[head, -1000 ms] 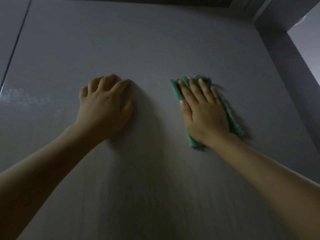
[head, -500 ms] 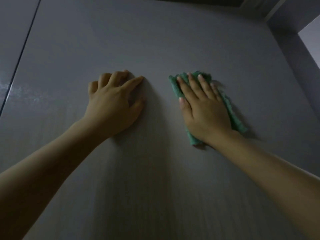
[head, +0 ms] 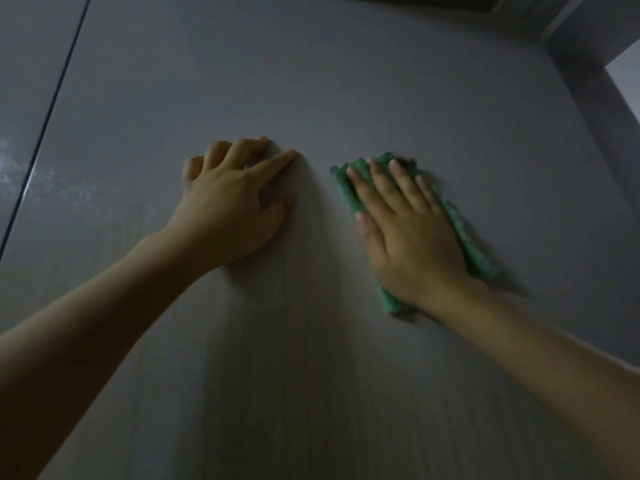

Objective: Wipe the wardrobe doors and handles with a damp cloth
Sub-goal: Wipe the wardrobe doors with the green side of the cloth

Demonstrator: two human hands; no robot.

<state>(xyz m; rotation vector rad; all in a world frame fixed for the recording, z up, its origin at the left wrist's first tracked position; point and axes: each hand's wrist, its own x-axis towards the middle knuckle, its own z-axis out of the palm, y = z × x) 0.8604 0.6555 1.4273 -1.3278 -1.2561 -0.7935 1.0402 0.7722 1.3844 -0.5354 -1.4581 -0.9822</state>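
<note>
Index finger newly outstretched; cloth under right fingers

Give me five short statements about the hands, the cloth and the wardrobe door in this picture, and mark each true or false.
1. The right hand lies flat on a green cloth. True.
2. The left hand holds a second cloth. False: it rests bare on the wardrobe door, fingers partly curled.
3. The cloth is pressed against the door. True.
4. The two hands overlap each other. False: they lie side by side, with a bare strip of door between them.
5. A handle shows right beside the cloth. False: no handle is in view; only a dark seam runs down the far left.
</note>
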